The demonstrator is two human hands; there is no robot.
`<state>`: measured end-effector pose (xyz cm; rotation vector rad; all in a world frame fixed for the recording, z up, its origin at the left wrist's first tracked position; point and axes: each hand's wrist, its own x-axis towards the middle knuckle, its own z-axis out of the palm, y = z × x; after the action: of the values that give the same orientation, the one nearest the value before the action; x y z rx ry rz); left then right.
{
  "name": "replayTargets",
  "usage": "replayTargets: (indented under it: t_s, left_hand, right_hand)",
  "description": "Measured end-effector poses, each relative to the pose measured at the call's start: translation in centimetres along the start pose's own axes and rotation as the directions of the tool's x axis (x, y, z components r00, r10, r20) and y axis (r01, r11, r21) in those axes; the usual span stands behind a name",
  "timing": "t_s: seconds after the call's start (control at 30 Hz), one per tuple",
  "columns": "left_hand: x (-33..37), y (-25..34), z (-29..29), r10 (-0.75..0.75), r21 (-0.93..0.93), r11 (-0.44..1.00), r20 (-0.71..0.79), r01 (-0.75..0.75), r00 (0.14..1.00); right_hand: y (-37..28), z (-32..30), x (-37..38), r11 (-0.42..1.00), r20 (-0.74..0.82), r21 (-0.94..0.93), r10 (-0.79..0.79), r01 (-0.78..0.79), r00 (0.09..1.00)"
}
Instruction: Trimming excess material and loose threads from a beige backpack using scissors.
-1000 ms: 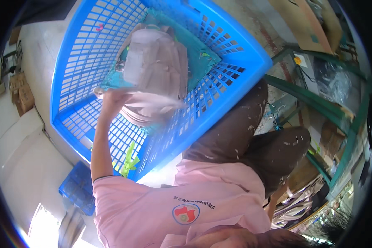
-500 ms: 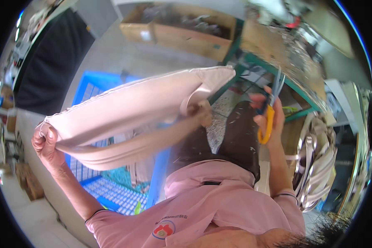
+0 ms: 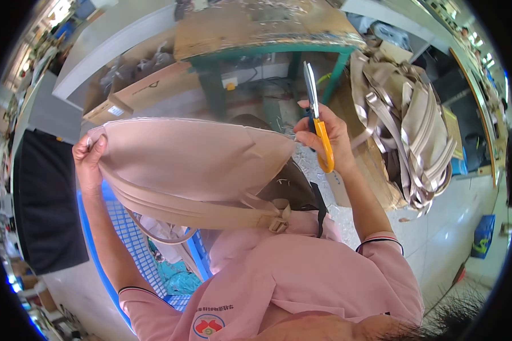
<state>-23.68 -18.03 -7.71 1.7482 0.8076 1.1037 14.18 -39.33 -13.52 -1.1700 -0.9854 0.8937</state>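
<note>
My left hand (image 3: 89, 159) pinches the left corner of a beige sewn fabric piece (image 3: 193, 162). The piece hangs spread across my lap, its far edge pale and slightly frayed. Along its near side runs a long beige strap (image 3: 193, 207), gathered at a buckle (image 3: 279, 221) over my waist. Just off the piece's right end, my right hand (image 3: 338, 139) is closed around a pair of scissors (image 3: 323, 139) with an orange handle. Their metal blades point up and away from me, apart from the fabric. Some of the right hand's fingers are hidden behind the handle.
At my left stands a blue plastic basket (image 3: 128, 227) with fabric and a teal bag inside. A heap of similar strapped beige pieces (image 3: 407, 125) lies on a cardboard box (image 3: 352, 122) at right. Ahead are a green-framed table (image 3: 267, 48) and another carton (image 3: 153, 91).
My view has turned to the right. The fabric piece now sits lower over my lap, and its swinging strap has settled. Both hands keep their holds.
</note>
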Motion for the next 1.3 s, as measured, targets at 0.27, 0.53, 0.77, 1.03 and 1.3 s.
replayTargets:
  t_s: [0.27, 0.53, 0.77, 1.03, 1.3]
  left_hand:
    - [2.0, -0.9, 1.0, -0.017, -0.06, 0.998, 0.06, 0.021, 0.998]
    - [1.9, -1.3, 0.6, -0.014, -0.069, 0.997, 0.04, 0.017, 0.999]
    - [1.5, -1.0, 0.6, -0.079, -0.033, 0.996, 0.04, 0.08, 0.996]
    - [1.0, -0.9, 0.8, -0.04, -0.03, 0.999, 0.0, 0.04, 0.999]
    - [1.9, 1.9, 3.3, 0.001, -0.028, 1.0, 0.043, 0.0, 0.999]
  right_hand:
    - [-0.2, -4.9, -3.8, 0.733, 0.181, -0.676, 0.062, 0.078, 0.982]
    - [-0.4, -5.0, -2.5, 0.647, 0.307, -0.735, 0.051, 0.203, 0.95]
    - [-0.8, -4.7, -2.0, 0.67, 0.376, -0.694, 0.026, 0.263, 0.926]
    - [-0.4, -5.0, -2.2, 0.663, 0.392, -0.679, -0.036, 0.315, 0.919]
    - [-3.9, -3.4, 1.3, 0.629, 0.379, -0.665, -0.181, 0.403, 0.908]
